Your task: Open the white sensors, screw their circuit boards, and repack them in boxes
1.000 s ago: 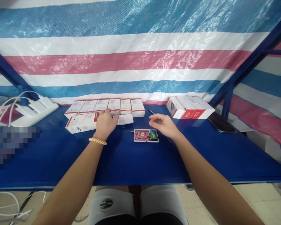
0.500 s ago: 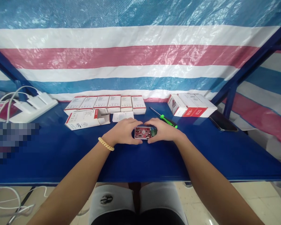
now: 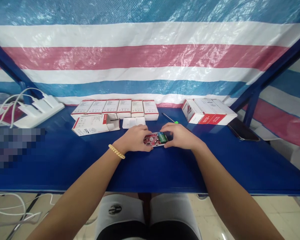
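Note:
A small white-edged device with a red circuit board and a green part at its right end lies between both hands, over the blue table. My left hand grips its left end, thumb at the near edge and fingers at the far edge. At the right end, my right hand curves round with thumb and fingertips against the device's edges. Behind my right hand lies a screwdriver, its green handle mostly hidden. Just beyond my left hand is a white plastic cover.
A row of white-and-red boxes stands at the back, with an opened box before it. More boxes and a black phone are at the right. A white power strip with cables is at the left.
The device has tilted slightly, its right end turned away from me, and more of the green part shows. My right hand has shifted right and covers more of the screwdriver handle.

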A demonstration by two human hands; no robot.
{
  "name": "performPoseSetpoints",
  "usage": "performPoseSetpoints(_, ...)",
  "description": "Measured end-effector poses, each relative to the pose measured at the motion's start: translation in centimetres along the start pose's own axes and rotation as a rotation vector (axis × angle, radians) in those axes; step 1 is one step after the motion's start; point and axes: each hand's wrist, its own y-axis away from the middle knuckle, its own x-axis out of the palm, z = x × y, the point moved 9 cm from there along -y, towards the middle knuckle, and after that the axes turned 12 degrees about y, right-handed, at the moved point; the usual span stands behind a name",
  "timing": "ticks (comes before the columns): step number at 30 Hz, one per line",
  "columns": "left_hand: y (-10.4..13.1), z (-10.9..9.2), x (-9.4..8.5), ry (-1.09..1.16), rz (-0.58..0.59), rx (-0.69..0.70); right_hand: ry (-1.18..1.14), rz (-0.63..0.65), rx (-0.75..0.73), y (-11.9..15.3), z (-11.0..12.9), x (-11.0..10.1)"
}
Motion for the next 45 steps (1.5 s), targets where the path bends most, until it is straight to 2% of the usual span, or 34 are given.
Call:
performPoseSetpoints(6,-0.1,0.3,0.1,0.083,0.005,-0.026,-0.025,-0.023,0.091,0.3,-0.4,-0.1)
performPoseSetpoints(8,-0.1,0.4,0.0,0.08,0.0,-0.037,-0.08,-0.028,0.08,0.3,-0.3,-0.1)
performPoseSetpoints(11,-0.1,0.5,0.0,0.076,-0.004,-0.042,-0.25,-0.081,0.048,0.3,-0.4,-0.3)
performPoseSetpoints(14,-0.1,0.6,0.0,0.083,-0.004,-0.041,-0.515,-0.128,0.083,0.2,-1.3,-0.3)
performPoseSetpoints(19,0.0,0.3,0.2,0.146,0.037,-0.034,-0.774,-0.092,0.164,0.0,-1.8,0.6)
performPoseSetpoints(22,-0.1,0.1,0.3,0.184,0.067,-0.03,-0.804,-0.124,0.235,-0.1,-2.0,0.7)
performPoseSetpoints(29,0.0,0.4,0.5,0.24,0.096,-0.053,-0.901,-0.298,0.323,0.0,-3.2,0.2)
performPoseSetpoints(31,0.1,0.6,0.3,0.245,0.079,-0.074,-0.964,-0.262,0.295,0.1,-3.1,0.2)
performPoseSetpoints(33,0.1,0.6,0.1,0.238,0.064,-0.083,-1.0,-0.17,0.258,0.2,-2.5,0.4)
performPoseSetpoints(36,0.1,0.2,-0.1,0.212,0.055,-0.078,-0.982,-0.023,0.233,0.3,-1.7,1.1)
performPoseSetpoints(38,0.0,0.1,-0.1,0.191,0.048,-0.078,-0.955,0.008,0.235,0.3,-1.4,1.3)
performPoseSetpoints(45,0.1,0.2,-0.2,0.136,0.055,-0.06,-1.036,-0.188,0.233,0.1,-1.9,0.6)
